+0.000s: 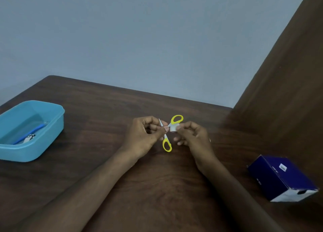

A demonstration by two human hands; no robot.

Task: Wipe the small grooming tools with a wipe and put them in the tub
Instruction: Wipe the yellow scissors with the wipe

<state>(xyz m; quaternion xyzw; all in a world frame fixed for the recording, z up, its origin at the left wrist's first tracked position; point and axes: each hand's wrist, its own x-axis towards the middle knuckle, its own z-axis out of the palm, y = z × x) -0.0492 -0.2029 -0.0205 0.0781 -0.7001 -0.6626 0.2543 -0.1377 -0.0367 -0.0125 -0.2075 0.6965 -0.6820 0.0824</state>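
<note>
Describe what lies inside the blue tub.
Inside the blue tub lie a blue-handled tool and metal nail clippers. The near wall hides part of the floor, so anything there is unseen.

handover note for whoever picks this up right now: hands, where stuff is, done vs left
Left hand: fingers pinch the yellow-handled scissors near the pivot, blades spread open, held above the table.
Right hand: pinches a small white wipe against one blade.
Blue tub: far left on the table, already holding a nail clipper and a blue-handled tool.
Dark blue box: right side of the table, untouched.
Done: two tools in the tub.
Left: finish wiping the scissors, close them, place them in the tub. No other loose tools in view.
</note>
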